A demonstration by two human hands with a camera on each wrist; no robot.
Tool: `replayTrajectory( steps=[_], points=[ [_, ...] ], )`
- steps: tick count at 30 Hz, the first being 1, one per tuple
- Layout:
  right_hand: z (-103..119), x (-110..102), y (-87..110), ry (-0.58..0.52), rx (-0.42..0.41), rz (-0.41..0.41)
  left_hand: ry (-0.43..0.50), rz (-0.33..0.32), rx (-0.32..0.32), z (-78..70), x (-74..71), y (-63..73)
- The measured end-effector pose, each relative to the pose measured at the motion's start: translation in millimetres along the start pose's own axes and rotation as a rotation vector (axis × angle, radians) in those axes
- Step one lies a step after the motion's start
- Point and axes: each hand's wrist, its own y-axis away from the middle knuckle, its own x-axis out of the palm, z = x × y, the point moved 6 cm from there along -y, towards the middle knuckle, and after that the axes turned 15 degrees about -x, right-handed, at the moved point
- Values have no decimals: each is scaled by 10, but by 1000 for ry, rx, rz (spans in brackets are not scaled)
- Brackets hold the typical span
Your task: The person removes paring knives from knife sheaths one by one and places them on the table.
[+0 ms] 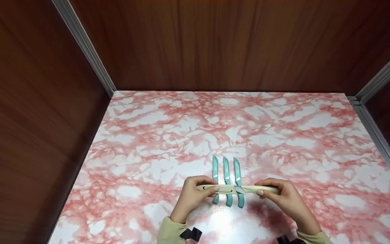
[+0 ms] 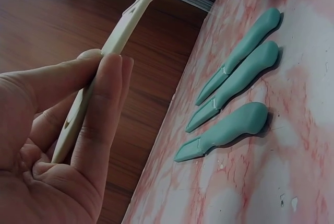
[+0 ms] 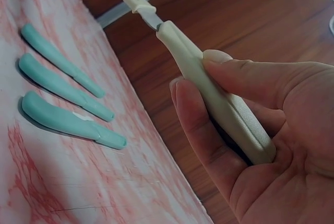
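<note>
A cream knife (image 3: 219, 93) is held level above the table by both hands, its blade partly inside a cream sheath (image 2: 120, 33). A short strip of bare metal blade (image 3: 151, 20) shows between sheath and handle. My left hand (image 1: 195, 191) pinches the sheath between thumb and fingers. Around the handle curl the thumb and fingers of my right hand (image 1: 284, 195). Beneath, three teal sheathed knives (image 1: 226, 169) lie side by side on the table, handles toward me; the held knife crosses over them in the head view.
The table (image 1: 168, 135) has a red and white marbled top. Dark wood panels (image 1: 215, 44) with grey metal edging (image 1: 90, 51) enclose it at the back and sides. Black straps (image 1: 191, 234) sit at both wrists, by the light sleeves.
</note>
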Motion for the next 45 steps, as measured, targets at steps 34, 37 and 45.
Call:
replayTrajectory(
  steps=[34,37,45],
  points=[
    [-45,-104,50,14,27,16,-21,-7,2,17,-12,-3],
    [-43,-108,50,14,35,15,-17,-3,7,16,-10,-2],
    [-51,-111,49,13,22,-7,-13,0,10,19,-14,1]
  ],
)
